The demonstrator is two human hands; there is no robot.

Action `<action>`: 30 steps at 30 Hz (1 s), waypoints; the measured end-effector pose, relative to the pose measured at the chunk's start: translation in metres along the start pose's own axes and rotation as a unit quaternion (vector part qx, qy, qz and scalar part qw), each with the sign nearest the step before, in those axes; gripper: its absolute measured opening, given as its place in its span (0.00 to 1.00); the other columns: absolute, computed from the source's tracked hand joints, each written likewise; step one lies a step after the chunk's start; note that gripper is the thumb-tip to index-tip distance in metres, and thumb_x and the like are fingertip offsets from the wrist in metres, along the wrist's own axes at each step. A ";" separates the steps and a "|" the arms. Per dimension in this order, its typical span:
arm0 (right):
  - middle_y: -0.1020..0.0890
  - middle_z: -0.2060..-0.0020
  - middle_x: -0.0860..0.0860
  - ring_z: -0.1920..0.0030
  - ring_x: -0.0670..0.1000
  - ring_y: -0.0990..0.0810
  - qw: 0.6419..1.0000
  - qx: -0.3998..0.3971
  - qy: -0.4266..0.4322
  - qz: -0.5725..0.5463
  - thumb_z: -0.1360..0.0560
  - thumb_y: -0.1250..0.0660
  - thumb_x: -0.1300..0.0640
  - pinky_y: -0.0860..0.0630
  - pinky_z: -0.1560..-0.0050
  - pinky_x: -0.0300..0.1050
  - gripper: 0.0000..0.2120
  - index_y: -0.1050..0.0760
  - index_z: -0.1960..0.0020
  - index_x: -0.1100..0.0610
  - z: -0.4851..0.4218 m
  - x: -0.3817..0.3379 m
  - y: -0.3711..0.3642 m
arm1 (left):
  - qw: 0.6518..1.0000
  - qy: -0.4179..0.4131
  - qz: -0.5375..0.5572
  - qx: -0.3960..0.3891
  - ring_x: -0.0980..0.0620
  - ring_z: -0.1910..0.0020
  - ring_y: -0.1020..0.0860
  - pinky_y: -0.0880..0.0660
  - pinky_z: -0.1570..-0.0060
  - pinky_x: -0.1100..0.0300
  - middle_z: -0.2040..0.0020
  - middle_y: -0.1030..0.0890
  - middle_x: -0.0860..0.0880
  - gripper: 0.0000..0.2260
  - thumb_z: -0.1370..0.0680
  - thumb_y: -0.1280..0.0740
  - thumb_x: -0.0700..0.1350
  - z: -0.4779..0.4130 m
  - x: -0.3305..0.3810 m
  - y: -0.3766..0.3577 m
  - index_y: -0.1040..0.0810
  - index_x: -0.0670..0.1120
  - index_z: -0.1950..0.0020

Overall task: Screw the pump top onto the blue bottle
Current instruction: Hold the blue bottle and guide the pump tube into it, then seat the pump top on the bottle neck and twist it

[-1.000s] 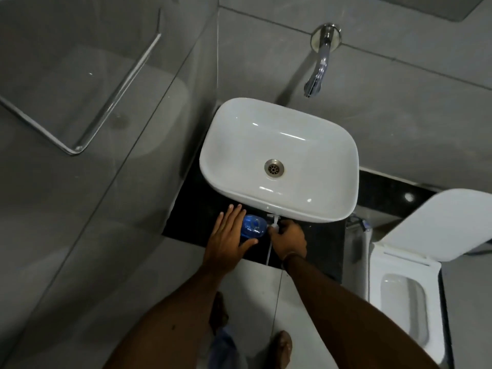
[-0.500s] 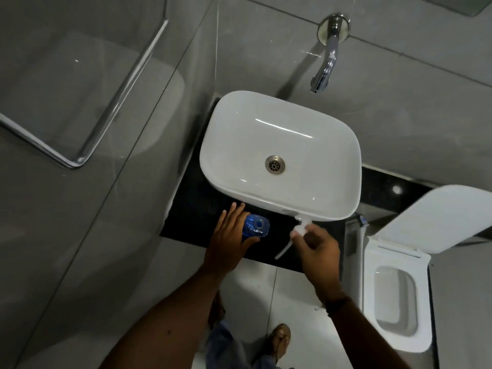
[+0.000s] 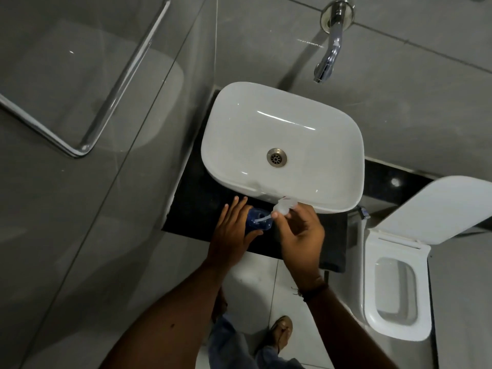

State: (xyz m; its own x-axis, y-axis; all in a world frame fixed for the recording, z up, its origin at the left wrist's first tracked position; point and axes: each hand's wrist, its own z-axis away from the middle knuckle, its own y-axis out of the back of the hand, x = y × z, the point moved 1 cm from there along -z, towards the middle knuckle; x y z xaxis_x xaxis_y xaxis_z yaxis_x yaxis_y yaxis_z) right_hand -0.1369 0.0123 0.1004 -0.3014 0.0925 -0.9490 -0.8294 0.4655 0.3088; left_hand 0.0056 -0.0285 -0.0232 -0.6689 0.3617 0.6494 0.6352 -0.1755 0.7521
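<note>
The left hand (image 3: 231, 235) wraps the blue bottle (image 3: 259, 219), standing on the dark table (image 3: 191, 209) before the basin. The right hand (image 3: 299, 230) pinches the pump top (image 3: 282, 206), its tube tip entering the neck; seating and screwing remain.

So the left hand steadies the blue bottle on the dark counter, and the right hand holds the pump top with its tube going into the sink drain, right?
Not quite. In the head view the tube's tip sits at the mouth of the blue bottle, not the sink's drain. The rest holds: the left hand steadies the bottle on the dark counter, and the right hand holds the pump top.
</note>
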 end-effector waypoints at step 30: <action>0.19 0.45 0.45 0.39 0.53 0.24 0.979 -0.115 -0.029 0.163 0.22 0.26 0.63 0.24 0.33 0.50 0.14 0.17 0.37 0.55 -0.002 0.054 -0.025 | 1.000 -0.010 -0.012 -0.009 0.45 0.19 0.41 0.46 0.19 0.44 0.22 0.31 0.42 0.38 0.21 0.52 0.68 -0.002 -0.007 -0.004 0.31 0.40 0.24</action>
State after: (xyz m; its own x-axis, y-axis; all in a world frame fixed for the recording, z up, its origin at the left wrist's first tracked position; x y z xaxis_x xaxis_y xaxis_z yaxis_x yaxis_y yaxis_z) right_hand -0.1335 0.0044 0.0412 -0.5463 0.2550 -0.7978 -0.7799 0.1925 0.5956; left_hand 0.0070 -0.0325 -0.0308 -0.6751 0.3846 0.6295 0.6125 -0.1835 0.7689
